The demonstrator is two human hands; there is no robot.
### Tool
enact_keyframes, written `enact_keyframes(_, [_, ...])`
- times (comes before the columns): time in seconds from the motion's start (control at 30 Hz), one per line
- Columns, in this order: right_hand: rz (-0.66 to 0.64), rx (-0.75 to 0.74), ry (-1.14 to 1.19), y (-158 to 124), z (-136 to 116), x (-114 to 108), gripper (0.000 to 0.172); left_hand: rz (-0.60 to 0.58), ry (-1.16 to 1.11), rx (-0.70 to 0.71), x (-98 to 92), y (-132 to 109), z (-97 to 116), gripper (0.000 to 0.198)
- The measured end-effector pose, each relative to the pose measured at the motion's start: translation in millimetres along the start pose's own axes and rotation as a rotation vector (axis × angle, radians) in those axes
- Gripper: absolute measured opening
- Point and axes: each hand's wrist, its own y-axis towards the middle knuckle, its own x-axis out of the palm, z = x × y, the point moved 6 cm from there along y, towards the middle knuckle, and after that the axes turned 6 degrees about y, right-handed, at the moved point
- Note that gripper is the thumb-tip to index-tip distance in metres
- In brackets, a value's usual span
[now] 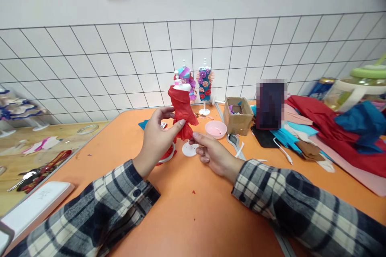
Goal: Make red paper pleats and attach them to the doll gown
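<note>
A small white dress-form mannequin [183,87] stands upright on its round white base, dressed in a red crepe-paper dress [181,104] with a flared lower edge. Wrapped around the dress at hip height is my left hand [155,134], its thumb pressing on the front. My right hand [215,154] pinches the lower right edge of the red skirt between thumb and fingers. Beneath the skirt shows the white base [189,149]. Partly hidden behind my left wrist, a pale ring with red material [170,156] lies on the table.
Two more dressed mannequins stand behind: one purple and red [192,84], one blue with paper flowers [205,84]. Rightward are a pink bowl [216,129], cardboard box [239,122], scissors [235,144] and coloured paper [304,108]. A white device [42,204] lies front left.
</note>
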Motion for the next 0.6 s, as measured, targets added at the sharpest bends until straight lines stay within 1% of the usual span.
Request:
enact_keyframes(0.1, [-0.012, -0.020, 0.045, 1, 1, 4, 0.036, 0.022, 0.024, 0.011, -0.6, -2, 3, 0.040])
enact_keyframes(0.23, [0.013, -0.069, 0.085, 4, -2, 6, 0.037, 0.068, 0.101, 0.053, -4.6, -3, 13, 0.047])
enact_keyframes(0.3, [0.008, -0.081, 0.099, 6, -2, 7, 0.037, 0.069, 0.110, 0.048, -6.1, -1, 15, 0.046])
enact_keyframes(0.4, [-0.047, -0.076, 0.134, 7, -2, 9, 0.034, 0.063, 0.078, 0.005, -6.8, 2, 14, 0.044])
enact_keyframes(0.5, [-0.112, -0.076, 0.184, 6, -2, 12, 0.031, 0.065, 0.020, -0.015, -5.4, 3, 12, 0.053])
enact_keyframes(0.6, [-0.132, -0.067, 0.222, 4, -3, 15, 0.036, 0.069, -0.006, -0.022, -2.6, 1, 10, 0.057])
